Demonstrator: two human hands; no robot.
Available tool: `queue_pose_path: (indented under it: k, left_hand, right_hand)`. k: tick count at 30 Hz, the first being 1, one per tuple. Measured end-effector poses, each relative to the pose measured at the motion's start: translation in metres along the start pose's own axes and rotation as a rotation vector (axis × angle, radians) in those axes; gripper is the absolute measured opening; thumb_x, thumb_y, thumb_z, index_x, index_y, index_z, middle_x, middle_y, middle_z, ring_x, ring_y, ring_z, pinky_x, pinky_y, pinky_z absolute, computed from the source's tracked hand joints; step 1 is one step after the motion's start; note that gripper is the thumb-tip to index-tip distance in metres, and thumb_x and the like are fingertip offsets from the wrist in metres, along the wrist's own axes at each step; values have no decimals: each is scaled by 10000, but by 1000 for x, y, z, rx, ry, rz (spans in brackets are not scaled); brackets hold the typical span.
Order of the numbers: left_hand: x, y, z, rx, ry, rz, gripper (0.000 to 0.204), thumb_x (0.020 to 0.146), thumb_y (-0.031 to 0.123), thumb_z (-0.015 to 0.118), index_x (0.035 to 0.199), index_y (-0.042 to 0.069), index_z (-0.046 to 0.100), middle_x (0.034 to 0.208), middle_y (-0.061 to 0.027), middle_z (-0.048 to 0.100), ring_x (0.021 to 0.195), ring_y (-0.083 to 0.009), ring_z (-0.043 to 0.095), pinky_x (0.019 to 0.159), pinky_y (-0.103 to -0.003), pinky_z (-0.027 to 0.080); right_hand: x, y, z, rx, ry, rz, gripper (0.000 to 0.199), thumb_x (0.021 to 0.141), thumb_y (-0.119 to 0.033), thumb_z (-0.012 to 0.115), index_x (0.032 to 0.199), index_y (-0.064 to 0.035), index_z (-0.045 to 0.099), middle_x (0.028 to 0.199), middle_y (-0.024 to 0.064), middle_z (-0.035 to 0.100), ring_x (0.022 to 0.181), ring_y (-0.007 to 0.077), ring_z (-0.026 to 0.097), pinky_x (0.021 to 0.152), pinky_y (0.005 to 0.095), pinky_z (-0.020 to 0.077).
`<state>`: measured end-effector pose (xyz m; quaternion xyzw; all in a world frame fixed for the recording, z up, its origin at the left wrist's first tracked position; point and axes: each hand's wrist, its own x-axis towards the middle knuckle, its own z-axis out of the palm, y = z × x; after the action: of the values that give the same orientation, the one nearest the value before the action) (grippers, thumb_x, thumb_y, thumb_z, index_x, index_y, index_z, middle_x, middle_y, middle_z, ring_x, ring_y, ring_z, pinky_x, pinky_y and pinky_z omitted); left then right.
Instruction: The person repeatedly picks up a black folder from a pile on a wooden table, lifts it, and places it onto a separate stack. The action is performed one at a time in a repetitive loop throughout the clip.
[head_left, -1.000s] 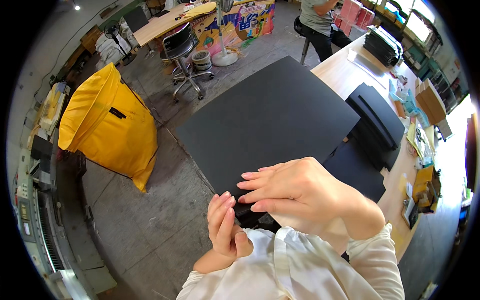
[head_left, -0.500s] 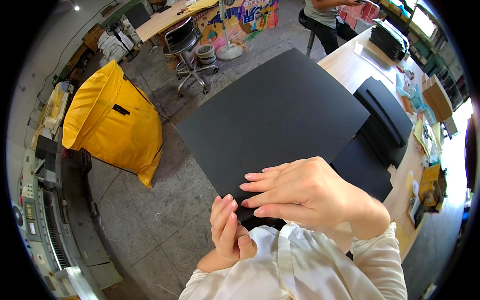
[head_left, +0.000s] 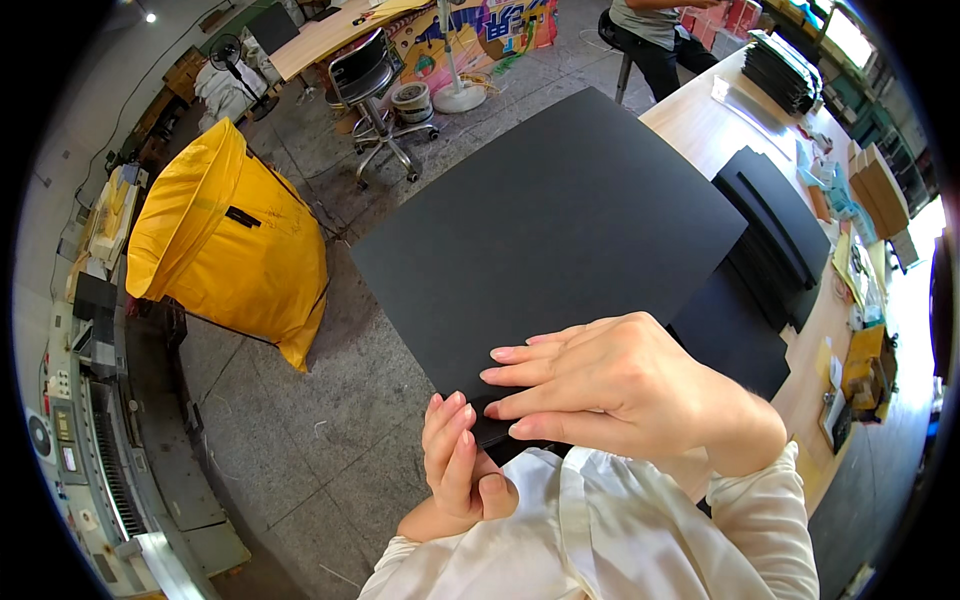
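A large black sheet (head_left: 550, 220), smooth and stiff-looking, spreads out in front of me, its far corner pointing away. My left hand (head_left: 458, 455) is curled at the sheet's near left corner, fingers upright against the edge and thumb lower down on the near side. Just to the right, my right hand (head_left: 610, 385) lies palm down over the near edge with its fingers stretched out toward the left hand. Its fingertips rest on the black surface. A short dark strip of the near edge shows between the hands; the underside of the sheet is hidden.
At the right, a long wooden table (head_left: 690, 115) bears stacked black pieces (head_left: 775, 230) and a farther black stack (head_left: 780, 75). A big yellow bag (head_left: 235, 240) stands on the floor at left, near a machine (head_left: 100, 460). Beyond are a swivel chair (head_left: 365, 75) and a seated person (head_left: 650, 40).
The view has shifted slightly. A little more of the dark near edge shows between my hands, which otherwise keep nearly the same pose.
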<state>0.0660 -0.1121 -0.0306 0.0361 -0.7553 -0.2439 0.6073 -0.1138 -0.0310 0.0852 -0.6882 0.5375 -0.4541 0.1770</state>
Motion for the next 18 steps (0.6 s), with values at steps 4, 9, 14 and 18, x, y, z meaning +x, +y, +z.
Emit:
queue_pose_path:
  k: [4, 9, 14, 18]
  left_hand:
    - [-1, 0, -1, 12, -13, 1, 483, 990, 239, 388, 1362, -59, 465, 1276, -272, 565, 1186, -433, 572, 1074, -556, 388]
    - [0, -2, 0, -15, -25, 48, 485, 991, 236, 353, 1413, -3, 372, 1329, -289, 512, 1215, -453, 540, 1073, -580, 380]
    - [1, -3, -4, 34, -97, 86, 478, 964, 180, 291, 1410, 8, 313, 1361, -321, 461, 1222, -475, 515, 1047, -604, 402]
    - [4, -4, -5, 55, -104, 95, 451, 960, 172, 293, 1376, 8, 343, 1343, -312, 472, 1185, -455, 539, 1038, -600, 411]
  right_hand:
    - [0, 1, 1, 13, 8, -1, 189, 891, -195, 677, 910, -28, 766, 949, 150, 740, 1025, 268, 700, 902, 369, 563]
    - [1, 0, 0, 6, 10, -3, 183, 888, -188, 679, 908, -28, 767, 946, 149, 740, 1017, 270, 702, 896, 366, 564]
    - [0, 1, 2, -1, 11, 4, 180, 883, -185, 681, 913, -30, 767, 958, 150, 740, 1017, 272, 702, 891, 365, 566]
    - [0, 1, 2, -13, 12, 4, 178, 878, -183, 682, 919, -32, 767, 972, 150, 739, 1017, 275, 702, 883, 363, 569]
